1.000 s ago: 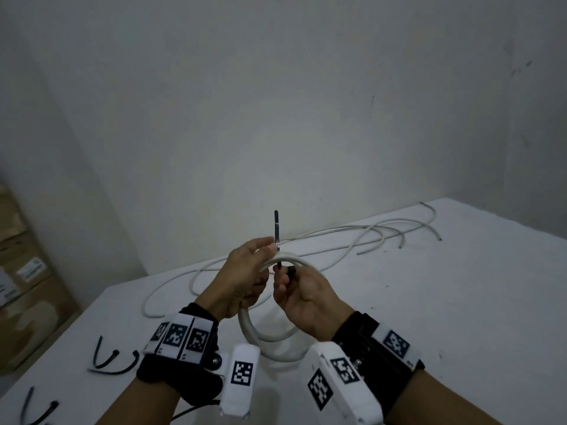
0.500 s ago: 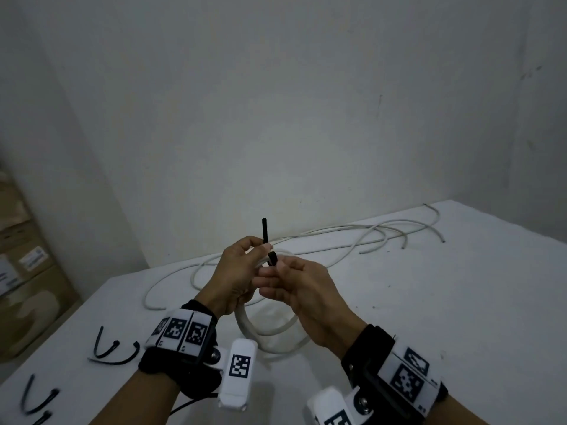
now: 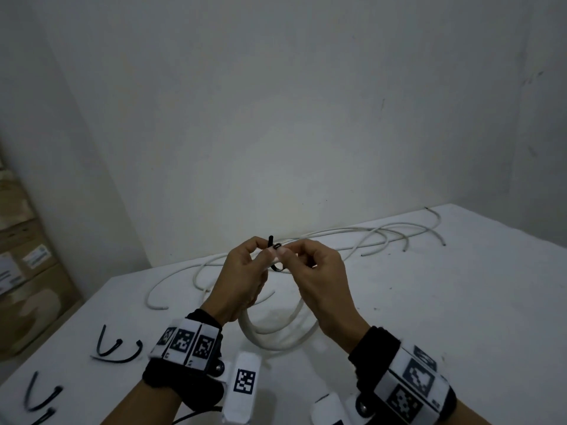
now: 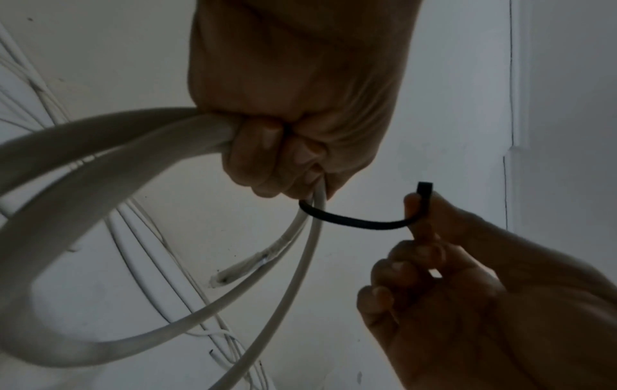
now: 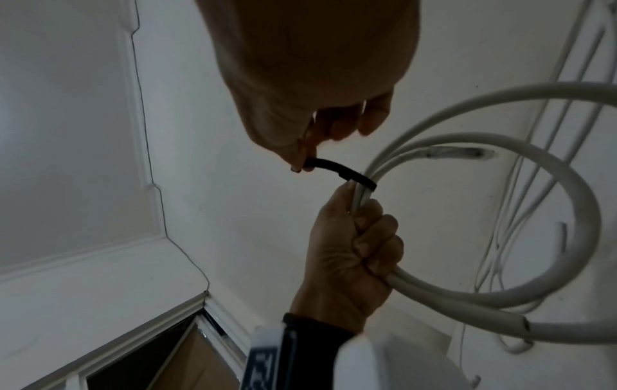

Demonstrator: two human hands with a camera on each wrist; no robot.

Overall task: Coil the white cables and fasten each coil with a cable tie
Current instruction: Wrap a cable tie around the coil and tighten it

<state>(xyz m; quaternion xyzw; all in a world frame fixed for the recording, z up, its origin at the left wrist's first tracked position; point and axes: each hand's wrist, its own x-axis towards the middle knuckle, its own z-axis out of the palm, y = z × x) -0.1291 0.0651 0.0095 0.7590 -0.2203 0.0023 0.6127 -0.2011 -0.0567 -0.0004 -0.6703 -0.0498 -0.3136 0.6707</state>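
Observation:
My left hand (image 3: pixel 245 271) grips the top of a white cable coil (image 3: pixel 276 335) held above the table; the fist around the strands shows in the left wrist view (image 4: pixel 287 147) and right wrist view (image 5: pixel 354 245). A black cable tie (image 4: pixel 354 223) loops round the coil's strands just past that fist. My right hand (image 3: pixel 310 265) pinches the tie's free end between thumb and forefinger (image 5: pixel 300 161). The tie's tip (image 3: pixel 270 240) sticks up between both hands. The coil (image 5: pixel 501 264) hangs below the hands.
Several loose white cables (image 3: pixel 368 237) lie along the back of the white table (image 3: pixel 460 317) by the wall. Spare black cable ties (image 3: pixel 116 351) lie at the front left, more (image 3: pixel 40 400) near the left edge. Cardboard boxes (image 3: pixel 27 271) stand left of the table.
The tie's upright end has become shorter above the fingers. My right hand has come up beside the left and now pinches the tie. The coil stays in my left hand.

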